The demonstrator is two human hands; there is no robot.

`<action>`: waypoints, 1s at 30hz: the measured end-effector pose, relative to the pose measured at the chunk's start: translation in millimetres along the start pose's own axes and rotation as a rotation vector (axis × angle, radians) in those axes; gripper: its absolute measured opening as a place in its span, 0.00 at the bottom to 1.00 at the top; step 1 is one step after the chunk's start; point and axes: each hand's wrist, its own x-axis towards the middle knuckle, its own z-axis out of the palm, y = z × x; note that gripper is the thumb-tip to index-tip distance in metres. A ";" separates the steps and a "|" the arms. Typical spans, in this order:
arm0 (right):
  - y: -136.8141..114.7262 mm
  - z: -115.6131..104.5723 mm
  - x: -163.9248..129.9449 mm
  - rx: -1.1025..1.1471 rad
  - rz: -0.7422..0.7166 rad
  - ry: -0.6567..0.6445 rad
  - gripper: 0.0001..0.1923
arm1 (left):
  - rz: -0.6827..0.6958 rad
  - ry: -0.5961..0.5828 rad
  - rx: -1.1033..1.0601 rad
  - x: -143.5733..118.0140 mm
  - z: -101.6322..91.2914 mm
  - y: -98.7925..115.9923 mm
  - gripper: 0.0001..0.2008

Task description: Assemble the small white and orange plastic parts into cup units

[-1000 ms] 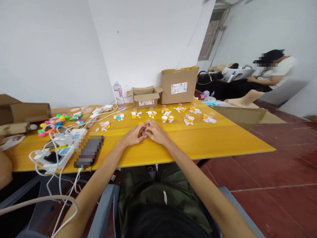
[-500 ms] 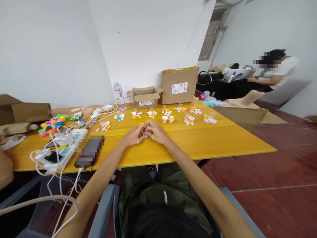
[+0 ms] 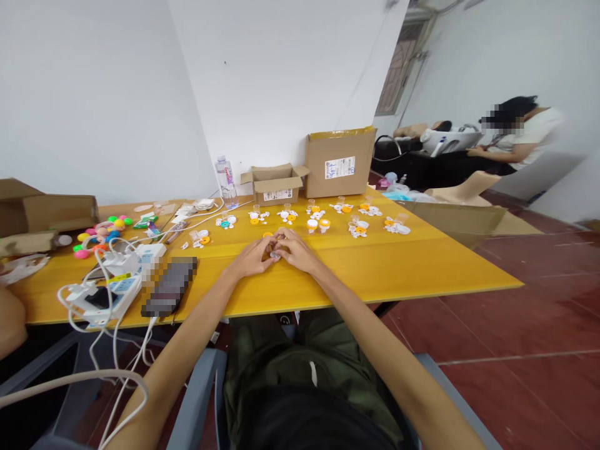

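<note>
My left hand (image 3: 253, 256) and my right hand (image 3: 296, 251) meet above the yellow table, fingers curled and closed around a small clear plastic piece (image 3: 275, 254). Most of that piece is hidden by the fingers, so its full shape does not show. An orange ring-like part (image 3: 267, 235) peeks out just behind my left fingers. Beyond my right hand stand two small clear containers, one with a white top (image 3: 312, 224) and one with an orange top (image 3: 324, 224). Small groups of white and orange parts (image 3: 360, 228) with clear cups lie around them.
A power strip (image 3: 122, 286) with white cables and a dark phone (image 3: 169, 287) lie on the left. Colourful balls (image 3: 103, 234), a water bottle (image 3: 226, 181), a small open carton (image 3: 275, 185) and a larger box (image 3: 340, 164) stand farther back. A person (image 3: 520, 134) sits at right.
My hands stay in nearly the same place, with only slight finger movement around the clear piece. The seated person's head has shifted a little.
</note>
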 end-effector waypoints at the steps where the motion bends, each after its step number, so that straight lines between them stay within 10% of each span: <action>1: -0.3 -0.4 0.1 -0.003 0.001 -0.004 0.07 | 0.001 0.001 0.002 0.0 0.1 -0.2 0.14; 30: -3.9 -1.2 -2.0 -0.195 -0.066 -0.003 0.06 | 0.031 0.007 0.075 -1.3 2.2 -5.9 0.13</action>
